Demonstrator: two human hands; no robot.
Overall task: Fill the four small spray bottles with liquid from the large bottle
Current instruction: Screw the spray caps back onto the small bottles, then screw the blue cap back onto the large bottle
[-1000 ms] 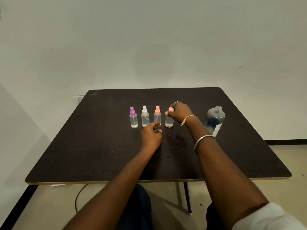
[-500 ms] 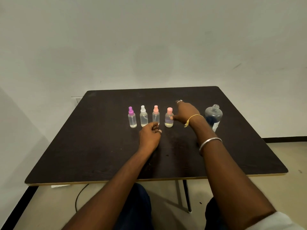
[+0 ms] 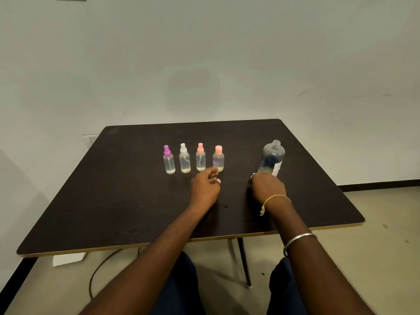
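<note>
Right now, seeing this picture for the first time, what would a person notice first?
A row of four small clear spray bottles with purple, white and two pink tops stands at the middle of the dark square table. To its right stands a large clear plastic bottle with no cap, the right hand just before its base.

Four spray bottles [image 3: 169, 163] [image 3: 184, 162] [image 3: 201, 160] [image 3: 218, 159], one large bottle [image 3: 272, 159]

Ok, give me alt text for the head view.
Four small spray bottles with coloured tops stand in a row on a dark table, an uncapped large bottle to their right. The left hand lies curled before the row; the right hand sits by the large bottle's base.
</note>
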